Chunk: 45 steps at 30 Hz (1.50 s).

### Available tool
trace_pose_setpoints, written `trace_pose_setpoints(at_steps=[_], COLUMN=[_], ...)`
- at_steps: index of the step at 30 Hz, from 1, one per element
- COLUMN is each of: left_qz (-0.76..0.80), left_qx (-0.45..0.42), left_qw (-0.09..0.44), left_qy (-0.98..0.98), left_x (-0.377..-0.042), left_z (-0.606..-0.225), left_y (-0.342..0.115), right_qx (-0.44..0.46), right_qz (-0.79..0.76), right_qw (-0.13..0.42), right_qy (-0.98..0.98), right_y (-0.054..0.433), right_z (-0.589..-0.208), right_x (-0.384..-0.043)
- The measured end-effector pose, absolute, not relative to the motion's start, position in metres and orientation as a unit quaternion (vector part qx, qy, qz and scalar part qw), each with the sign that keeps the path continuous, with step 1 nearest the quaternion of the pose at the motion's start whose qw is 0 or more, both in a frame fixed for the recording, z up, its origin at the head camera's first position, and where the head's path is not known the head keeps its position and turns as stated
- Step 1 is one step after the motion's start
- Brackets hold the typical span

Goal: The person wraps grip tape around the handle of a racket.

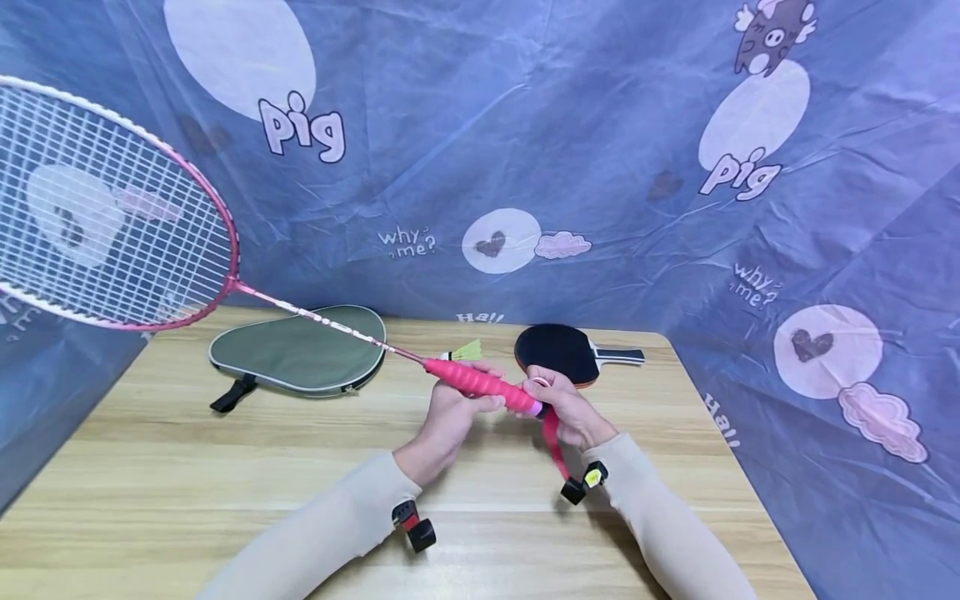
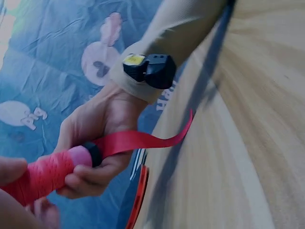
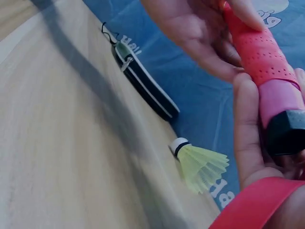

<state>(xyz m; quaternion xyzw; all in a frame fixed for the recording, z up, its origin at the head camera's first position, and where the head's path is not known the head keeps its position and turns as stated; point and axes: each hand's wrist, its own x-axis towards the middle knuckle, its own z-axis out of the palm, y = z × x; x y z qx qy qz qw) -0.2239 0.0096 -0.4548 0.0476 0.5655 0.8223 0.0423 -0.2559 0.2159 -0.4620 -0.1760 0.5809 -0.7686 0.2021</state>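
A pink-and-white badminton racket (image 1: 474,380) is held above the table, its strung head raised to the left. My left hand (image 1: 448,419) grips its pink handle, thumb along the wrap. Around the butt end curl the fingers of my right hand (image 1: 572,410). Perforated pink grip tape (image 3: 267,55) covers most of the handle; a lighter pink band (image 3: 281,99) shows beside the black butt cap (image 3: 286,132). From my right palm a loose tape tail (image 2: 138,141) hangs down.
At the back of the wooden table (image 1: 300,467) lie a green zipped paddle case (image 1: 300,350), a yellow shuttlecock (image 1: 468,351) and a black table tennis paddle (image 1: 557,352). Blue printed cloth (image 1: 420,167) hangs behind and along the sides.
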Motion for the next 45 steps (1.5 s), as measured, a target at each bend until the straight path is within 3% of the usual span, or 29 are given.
trace_pose_setpoints(at_steps=[8,12,18,33,39,45], left_qz=[0.784,0.771,0.776,0.851,0.845,0.842], left_qx=[0.007,-0.007,-0.003,0.012,0.035,0.074], left_qw=[0.006,0.012,0.037,0.051,0.051,0.052], left_qy=[0.621,0.636,0.630,0.522,0.531,0.532], left_x=[-0.221,-0.221,-0.220,-0.223,-0.223,-0.222], left_z=[-0.457,-0.454,-0.453,-0.448,-0.448,-0.447], left_y=[0.011,0.009,0.007,0.007,0.005,0.004], right_qx=[-0.190,-0.225,-0.243,-0.117,-0.058,-0.066], right_qz=[-0.744,-0.698,-0.682,-0.762,-0.801,-0.807], right_qw=[0.177,0.164,0.208,0.202,0.223,0.239], right_qy=[0.616,0.660,0.658,0.604,0.552,0.537], right_y=[0.211,0.219,0.228,0.214,0.211,0.214], right_z=[-0.464,-0.459,-0.458,-0.461,-0.464,-0.464], right_x=[-0.254,-0.258,-0.262,-0.257,-0.255,-0.258])
